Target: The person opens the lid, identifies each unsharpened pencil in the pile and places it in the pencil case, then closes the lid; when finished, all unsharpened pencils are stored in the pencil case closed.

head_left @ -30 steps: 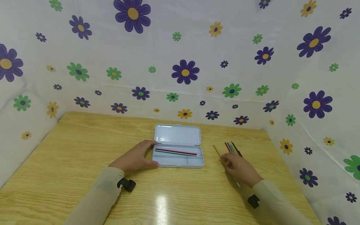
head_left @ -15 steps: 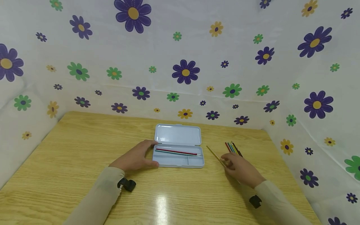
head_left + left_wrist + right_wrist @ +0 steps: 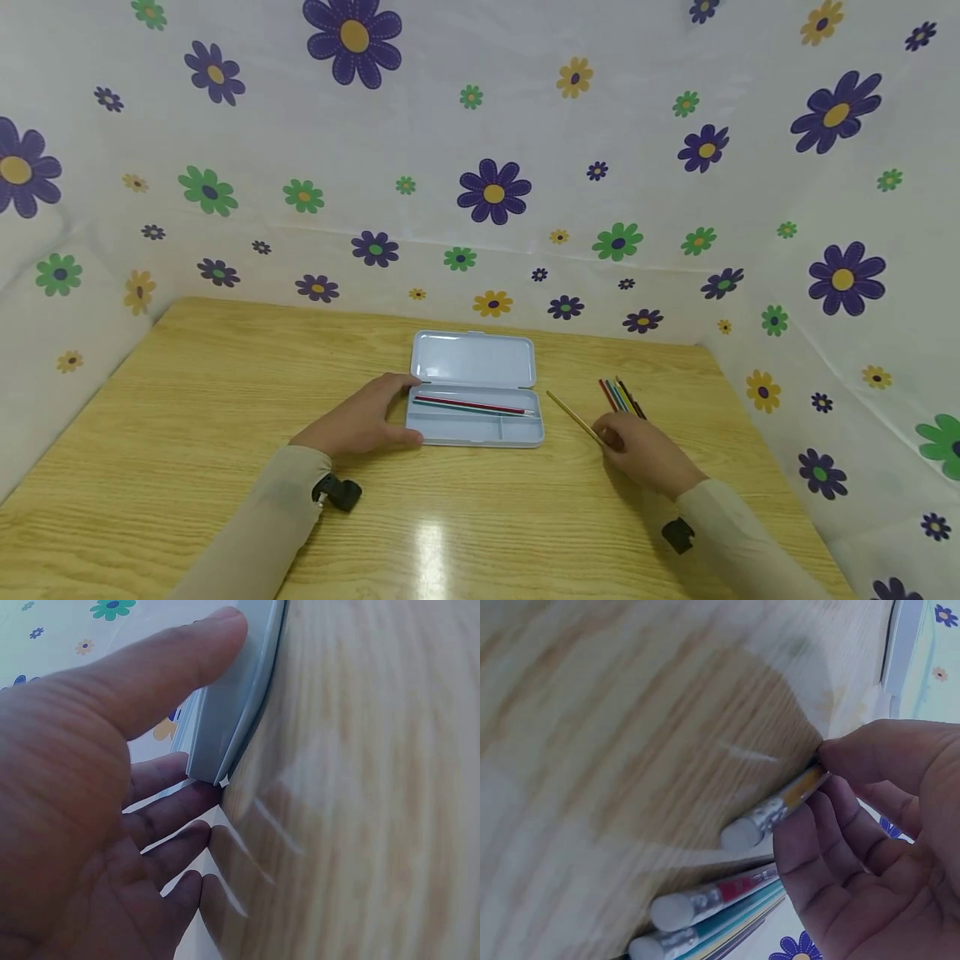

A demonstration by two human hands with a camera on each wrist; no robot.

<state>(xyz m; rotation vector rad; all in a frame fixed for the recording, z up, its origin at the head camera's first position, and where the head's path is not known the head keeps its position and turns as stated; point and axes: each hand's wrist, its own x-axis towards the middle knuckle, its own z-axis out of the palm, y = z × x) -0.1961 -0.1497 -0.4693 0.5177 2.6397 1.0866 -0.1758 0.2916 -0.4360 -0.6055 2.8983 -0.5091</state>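
A light blue pencil case [image 3: 459, 429] lies with its lid [image 3: 474, 358] raised, a red pencil [image 3: 465, 404] and a green pencil [image 3: 450, 406] inside its long rear compartment. My left hand [image 3: 362, 421] holds the case's left end, thumb at the front side and fingers at the rear corner. To the right, my right hand [image 3: 647, 454] pinches a yellow pencil [image 3: 572, 413] near its eraser end. In the right wrist view, the white eraser [image 3: 742, 835] and metal band stick out past the fingers. The pencil's far end points toward the case.
Several loose pencils [image 3: 619, 394], red, teal, yellow and dark, lie bunched behind my right hand; their eraser ends show in the right wrist view, such as the red pencil's eraser [image 3: 673, 911]. A flower-print cloth [image 3: 420, 142] surrounds the wooden table [image 3: 247, 358].
The yellow pencil has shifted left and swung toward the case, and my right hand now grips it nearer its eraser end. The left hand and case have stayed put.
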